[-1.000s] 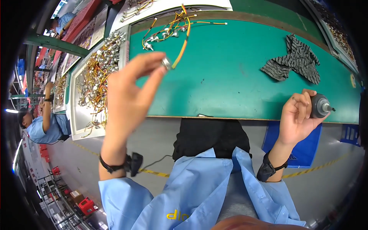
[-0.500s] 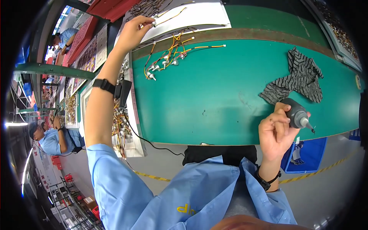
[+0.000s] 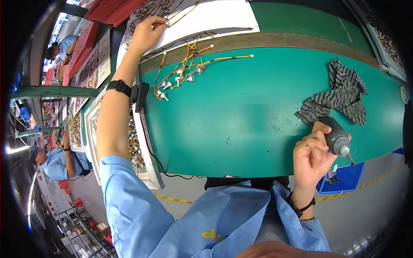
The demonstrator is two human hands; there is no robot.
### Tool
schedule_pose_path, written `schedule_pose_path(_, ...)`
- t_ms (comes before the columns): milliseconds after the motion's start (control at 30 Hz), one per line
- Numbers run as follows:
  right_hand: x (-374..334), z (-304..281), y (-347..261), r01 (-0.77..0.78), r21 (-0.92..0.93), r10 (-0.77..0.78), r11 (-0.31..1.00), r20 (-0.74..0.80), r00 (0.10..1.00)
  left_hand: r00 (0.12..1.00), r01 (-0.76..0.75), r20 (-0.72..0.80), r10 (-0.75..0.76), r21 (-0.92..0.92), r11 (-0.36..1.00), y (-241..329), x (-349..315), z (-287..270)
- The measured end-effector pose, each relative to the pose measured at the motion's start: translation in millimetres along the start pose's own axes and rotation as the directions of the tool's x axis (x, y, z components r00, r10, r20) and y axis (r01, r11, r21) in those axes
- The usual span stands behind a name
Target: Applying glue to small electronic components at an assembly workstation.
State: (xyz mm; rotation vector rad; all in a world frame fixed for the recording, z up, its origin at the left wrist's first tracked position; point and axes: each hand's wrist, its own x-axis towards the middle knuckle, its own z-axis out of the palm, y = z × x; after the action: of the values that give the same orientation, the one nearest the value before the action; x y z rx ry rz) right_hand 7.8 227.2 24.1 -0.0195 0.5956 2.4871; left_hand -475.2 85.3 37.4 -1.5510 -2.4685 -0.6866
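Observation:
At the far left, my left hand (image 3: 145, 35) pinches a wired potentiometer (image 3: 168, 23), a small silvery part whose leads trail over a white sheet (image 3: 219, 17). My right hand (image 3: 312, 155) is wrapped round a dark grey squeeze bottle (image 3: 336, 135). The bottle's tapered nozzle tilts down toward the table's near edge. Between my hands, on the left of the green table (image 3: 215, 116), lies a loose group of wired potentiometers (image 3: 177, 81) with yellow, red and black leads. Just beyond the bottle lies a crumpled grey-and-black striped cloth (image 3: 340, 96).
A pale tray (image 3: 148, 170) of wired parts stands left of the table, a black cable beside it. More wired parts (image 3: 157, 9) are piled at the far left. A blue bin (image 3: 350, 178) stands below the near right edge. Co-workers (image 3: 58, 163) sit further left.
My left hand has shifted slightly left with the potentiometer still pinched. The table appears a little lower in view. My right hand keeps its grip on the bottle.

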Motion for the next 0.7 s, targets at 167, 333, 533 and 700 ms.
schedule_pose_path(167, -6, -2, -5, -0.003, 0.011, 0.003, 1.000, 0.026, 1.000, 1.000, 0.024, -0.007, -0.023, 0.078, 0.997, 3, -6, 2)
schedule_pose_path(333, -17, 8, -21, 0.069, -0.027, -0.069, 0.997, -0.005, 0.998, 0.961, -0.191, -0.195, 0.197, 0.048, 0.980, 38, -7, -2)
schedule_pose_path(533, -38, 22, -57, 0.333, -0.295, -0.338, 0.895, 0.035, 0.940, 0.960, -0.226, 0.103, 0.259, -0.253, 0.941, 265, -39, 25)
schedule_pose_path(700, -58, 25, -79, 0.472, -0.356, -0.478, 0.807, 0.078, 0.875, 0.789, -0.529, 0.183, 0.586, -0.283, 0.800, 376, -57, 85)
